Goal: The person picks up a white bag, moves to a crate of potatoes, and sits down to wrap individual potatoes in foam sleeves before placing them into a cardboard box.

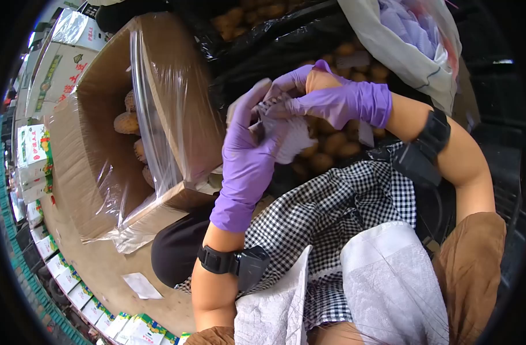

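A white foam net sleeve [294,141] hangs between my two purple-gloved hands, in front of the dark bin. My left hand [248,135] curls around its left side, with thumb and fingers closed on it. From the upper right, my right hand [323,98] pinches the sleeve's top edge. Whether anything sits inside the netting is hidden by my fingers. Below and behind lie several round yellow-brown potato-like pieces [335,144] in the black-lined bin.
At left stands an open cardboard box [179,86] lined with clear plastic, with several netted brown pieces [126,122] inside. A white sack [369,26] of purple-white foam nets [409,29] is at the upper right. Printed cartons [35,155] line the far left. Paper [142,286] lies on the floor.
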`<state>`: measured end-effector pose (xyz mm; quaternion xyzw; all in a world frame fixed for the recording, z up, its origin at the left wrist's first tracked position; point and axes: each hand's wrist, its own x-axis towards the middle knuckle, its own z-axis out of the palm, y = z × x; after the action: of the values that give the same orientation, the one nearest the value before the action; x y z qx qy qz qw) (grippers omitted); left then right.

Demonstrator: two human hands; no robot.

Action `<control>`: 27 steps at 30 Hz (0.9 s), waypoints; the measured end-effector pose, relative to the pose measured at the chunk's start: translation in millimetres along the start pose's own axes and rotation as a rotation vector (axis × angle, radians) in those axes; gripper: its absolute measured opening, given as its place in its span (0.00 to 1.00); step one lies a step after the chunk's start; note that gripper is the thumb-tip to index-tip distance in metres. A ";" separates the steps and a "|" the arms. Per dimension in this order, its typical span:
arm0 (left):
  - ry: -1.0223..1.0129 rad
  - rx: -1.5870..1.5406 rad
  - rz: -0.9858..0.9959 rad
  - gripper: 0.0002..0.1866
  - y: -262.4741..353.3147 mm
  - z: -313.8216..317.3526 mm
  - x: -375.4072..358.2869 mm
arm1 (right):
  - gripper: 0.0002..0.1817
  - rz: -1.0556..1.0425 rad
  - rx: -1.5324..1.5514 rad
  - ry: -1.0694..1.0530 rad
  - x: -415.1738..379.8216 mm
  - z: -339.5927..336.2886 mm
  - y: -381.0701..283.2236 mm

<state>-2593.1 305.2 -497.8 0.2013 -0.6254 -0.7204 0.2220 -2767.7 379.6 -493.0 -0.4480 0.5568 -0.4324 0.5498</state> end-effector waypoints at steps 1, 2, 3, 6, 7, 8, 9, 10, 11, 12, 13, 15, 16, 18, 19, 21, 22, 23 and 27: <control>0.026 0.003 -0.032 0.26 3.7 1.7 0.3 | 0.14 -0.119 -0.103 0.026 -2.8 2.0 -2.5; 0.058 -0.090 -0.067 0.23 3.4 0.6 -0.5 | 0.14 -0.238 -0.203 0.052 -4.6 5.2 -3.7; 0.088 -0.183 -0.104 0.20 5.5 0.0 -0.3 | 0.14 -0.219 -0.103 0.095 -5.0 10.2 -5.2; 0.136 -0.394 -0.423 0.10 24.9 -7.2 -2.3 | 0.16 -0.186 0.147 0.207 3.9 23.6 -6.6; 0.177 -0.340 -0.414 0.09 26.2 -7.9 -3.1 | 0.15 -0.123 0.225 0.220 12.3 24.3 3.9; 0.211 -0.244 -0.326 0.09 17.7 -15.6 -1.5 | 0.15 -0.061 0.301 0.235 25.0 22.2 26.2; 0.292 -0.246 -0.253 0.09 16.4 -17.3 1.0 | 0.15 0.002 0.380 0.254 35.1 19.3 54.8; 0.330 -0.281 -0.188 0.09 16.9 -19.2 2.1 | 0.15 0.034 0.007 0.189 45.9 18.6 102.0; 0.370 -0.316 -0.119 0.10 17.3 -22.4 3.5 | 0.16 0.067 -0.366 0.116 53.2 17.5 136.1; 0.413 -0.276 -0.075 0.10 14.9 -28.6 5.7 | 0.17 0.136 -0.590 0.006 46.8 22.9 140.9; 0.458 -0.233 -0.035 0.10 12.3 -34.8 5.8 | 0.19 0.206 -0.805 -0.111 37.4 35.8 146.8; 0.410 -0.291 -0.043 0.13 11.4 -37.8 5.1 | 0.22 0.149 -0.939 0.010 31.4 65.0 176.4; 0.407 -0.312 -0.061 0.14 10.2 -37.1 3.2 | 0.23 0.124 -1.002 0.068 29.3 76.5 191.6; 0.436 -0.319 -0.080 0.15 7.0 -33.9 6.3 | 0.23 0.139 -0.895 -0.153 29.7 59.4 172.3; 0.449 -0.343 -0.113 0.14 10.5 -30.8 6.3 | 0.23 0.143 -0.840 -0.269 31.3 49.5 166.4; 0.476 -0.400 -0.176 0.13 21.6 -24.0 7.0 | 0.24 -0.257 -0.793 -0.301 26.6 10.3 195.3; 0.481 -0.402 -0.167 0.13 21.4 -22.8 5.5 | 0.24 -0.249 -0.857 -0.244 15.8 -12.9 176.7; 0.484 -0.405 -0.158 0.13 21.3 -21.3 4.5 | 0.23 -0.241 -0.921 -0.183 5.4 -33.8 144.7; 0.496 -0.394 -0.198 0.12 24.0 -12.2 4.5 | 0.17 0.121 -1.287 0.027 -5.7 -36.7 102.1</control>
<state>-2588.2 289.9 -475.8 0.3835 -0.3785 -0.7747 0.3309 -2806.8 407.7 -590.5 -0.6505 0.7358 0.0140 0.1878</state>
